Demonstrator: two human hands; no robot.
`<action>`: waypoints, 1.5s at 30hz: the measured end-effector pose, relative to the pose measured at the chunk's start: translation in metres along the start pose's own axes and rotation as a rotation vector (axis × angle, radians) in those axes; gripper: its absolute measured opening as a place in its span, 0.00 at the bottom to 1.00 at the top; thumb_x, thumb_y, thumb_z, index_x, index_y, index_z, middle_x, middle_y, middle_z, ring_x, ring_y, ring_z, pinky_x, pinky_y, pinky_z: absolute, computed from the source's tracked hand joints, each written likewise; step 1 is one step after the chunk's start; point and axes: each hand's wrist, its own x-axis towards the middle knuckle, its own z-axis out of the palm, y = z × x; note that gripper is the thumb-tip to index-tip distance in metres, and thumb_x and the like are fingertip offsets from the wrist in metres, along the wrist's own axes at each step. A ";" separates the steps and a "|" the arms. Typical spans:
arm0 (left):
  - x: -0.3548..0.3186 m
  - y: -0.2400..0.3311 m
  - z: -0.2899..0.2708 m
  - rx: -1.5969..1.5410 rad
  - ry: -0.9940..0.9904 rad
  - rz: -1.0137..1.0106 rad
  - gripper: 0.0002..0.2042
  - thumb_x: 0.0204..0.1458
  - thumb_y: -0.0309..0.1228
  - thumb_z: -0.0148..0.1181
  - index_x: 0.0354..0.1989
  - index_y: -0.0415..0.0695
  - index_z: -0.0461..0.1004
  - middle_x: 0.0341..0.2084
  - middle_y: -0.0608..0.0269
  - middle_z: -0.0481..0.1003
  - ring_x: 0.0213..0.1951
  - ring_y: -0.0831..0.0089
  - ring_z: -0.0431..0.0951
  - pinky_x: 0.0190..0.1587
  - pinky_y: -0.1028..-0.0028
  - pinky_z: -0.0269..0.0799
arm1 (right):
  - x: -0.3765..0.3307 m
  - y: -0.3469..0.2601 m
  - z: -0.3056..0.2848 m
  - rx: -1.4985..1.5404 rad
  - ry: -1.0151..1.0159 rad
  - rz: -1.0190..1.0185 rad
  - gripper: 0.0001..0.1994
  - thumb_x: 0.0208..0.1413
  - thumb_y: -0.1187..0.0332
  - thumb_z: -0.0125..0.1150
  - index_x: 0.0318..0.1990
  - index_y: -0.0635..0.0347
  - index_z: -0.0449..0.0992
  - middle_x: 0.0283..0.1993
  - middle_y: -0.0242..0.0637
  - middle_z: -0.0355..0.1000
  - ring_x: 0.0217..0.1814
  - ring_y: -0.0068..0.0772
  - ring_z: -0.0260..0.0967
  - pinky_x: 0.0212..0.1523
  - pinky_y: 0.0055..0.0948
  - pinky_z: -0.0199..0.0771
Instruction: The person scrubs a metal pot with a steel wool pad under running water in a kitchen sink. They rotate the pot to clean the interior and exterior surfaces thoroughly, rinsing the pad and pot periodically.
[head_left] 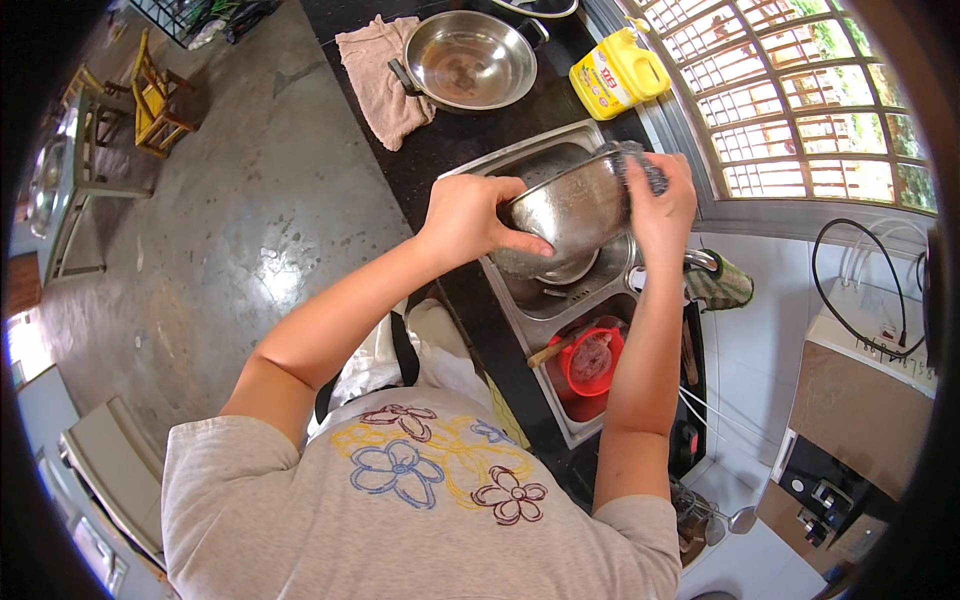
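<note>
A shiny metal bowl (pixel 575 205) is held tilted on its side above the sink (pixel 470 160). My left hand (pixel 475 220) grips its left rim, with the thumb across the outer wall. At the far right edge of the bowl, my right hand (pixel 660 205) is closed on a dark steel wool scrubber (pixel 650 175), pressed against the rim. Below the bowl, part of another metal vessel (pixel 573 270) shows in the basin; the bowl hides most of it. The faucet (pixel 700 260) is just right of my right wrist.
A two-handled metal pan (pixel 470 60) and a pinkish cloth (pixel 385 95) lie on the black counter beyond the sink. A yellow jug (pixel 620 75) stands by the window. In the nearer basin sits a red plastic container (pixel 592 362) beside a wooden handle (pixel 548 352). A green cloth (pixel 725 285) hangs near the faucet.
</note>
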 end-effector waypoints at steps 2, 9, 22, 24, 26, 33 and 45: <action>-0.006 0.000 0.000 -0.008 -0.012 -0.026 0.32 0.25 0.63 0.75 0.23 0.43 0.75 0.15 0.61 0.73 0.21 0.58 0.76 0.26 0.65 0.69 | -0.006 0.000 0.004 -0.046 -0.074 -0.034 0.09 0.48 0.69 0.70 0.34 0.59 0.77 0.38 0.41 0.71 0.47 0.45 0.70 0.48 0.41 0.66; -0.017 -0.009 0.013 -0.105 0.030 -0.032 0.31 0.25 0.57 0.79 0.27 0.41 0.78 0.16 0.57 0.70 0.19 0.60 0.67 0.26 0.70 0.67 | -0.011 -0.004 0.011 0.055 0.015 0.096 0.09 0.45 0.68 0.72 0.33 0.59 0.77 0.36 0.39 0.72 0.44 0.44 0.71 0.47 0.40 0.64; -0.031 -0.046 0.009 -0.322 -0.019 0.015 0.32 0.25 0.58 0.79 0.25 0.41 0.74 0.13 0.58 0.67 0.18 0.64 0.68 0.25 0.70 0.65 | 0.025 0.021 -0.023 0.197 -0.614 0.082 0.15 0.57 0.62 0.66 0.38 0.64 0.69 0.40 0.39 0.72 0.45 0.34 0.69 0.50 0.29 0.67; -0.023 -0.046 0.004 -0.328 -0.115 0.002 0.32 0.26 0.58 0.79 0.25 0.40 0.72 0.13 0.58 0.66 0.18 0.64 0.66 0.25 0.69 0.64 | 0.024 0.011 -0.022 0.150 -0.514 0.030 0.16 0.57 0.61 0.66 0.39 0.64 0.69 0.37 0.38 0.71 0.43 0.32 0.68 0.49 0.30 0.67; -0.013 -0.035 -0.007 -0.324 -0.210 0.061 0.29 0.39 0.54 0.75 0.25 0.39 0.70 0.14 0.56 0.65 0.18 0.62 0.63 0.25 0.67 0.62 | 0.022 0.002 -0.025 0.103 -0.446 0.014 0.16 0.56 0.61 0.66 0.39 0.64 0.69 0.36 0.38 0.71 0.41 0.31 0.68 0.48 0.30 0.68; 0.018 -0.005 -0.004 -0.485 -0.012 -0.007 0.14 0.65 0.37 0.55 0.35 0.36 0.72 0.18 0.63 0.62 0.24 0.79 0.60 0.27 0.72 0.62 | 0.010 -0.058 0.001 0.054 -0.361 -0.132 0.13 0.51 0.70 0.70 0.36 0.65 0.71 0.41 0.44 0.75 0.44 0.45 0.74 0.46 0.37 0.72; -0.008 -0.012 0.031 -0.511 0.291 -0.151 0.15 0.65 0.35 0.56 0.29 0.36 0.74 0.17 0.73 0.63 0.23 0.85 0.59 0.25 0.77 0.59 | -0.027 -0.064 0.031 -0.054 -0.118 -0.437 0.10 0.45 0.69 0.71 0.30 0.60 0.75 0.38 0.38 0.68 0.45 0.44 0.68 0.46 0.41 0.64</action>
